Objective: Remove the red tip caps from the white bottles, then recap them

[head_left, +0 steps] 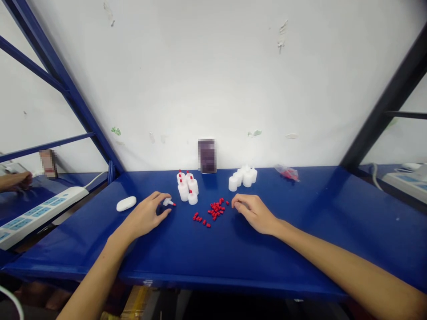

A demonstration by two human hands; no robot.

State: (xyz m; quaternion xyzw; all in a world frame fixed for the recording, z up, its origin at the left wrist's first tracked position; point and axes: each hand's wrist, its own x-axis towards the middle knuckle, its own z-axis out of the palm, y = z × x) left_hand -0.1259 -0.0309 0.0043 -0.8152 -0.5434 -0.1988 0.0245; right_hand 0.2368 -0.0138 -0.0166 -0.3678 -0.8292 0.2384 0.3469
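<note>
My left hand (148, 216) is curled around a small white squeeze bottle, its body mostly hidden by the fingers. The bottle's nozzle (167, 202) points right and slightly down, with a red cap (174, 204) on its tip. My thumb stands a little apart below it. To the right of the loose red caps (216, 209), my right hand (256, 213) has its fingers bent and fingertips together; whatever they hold, if anything, is hidden. White bottles with red tips (183, 191) stand upright in a group beyond my left hand. Behind my right hand is another cluster of white bottles (247, 178).
A dark upright device (207, 156), blurred out, leans at the wall. A clear bag with red pieces (288, 173) lies right of the bottles. A white oval case (126, 203) is at left. Beyond the blue frame are a power strip (43, 211) and another person's hand (22, 180).
</note>
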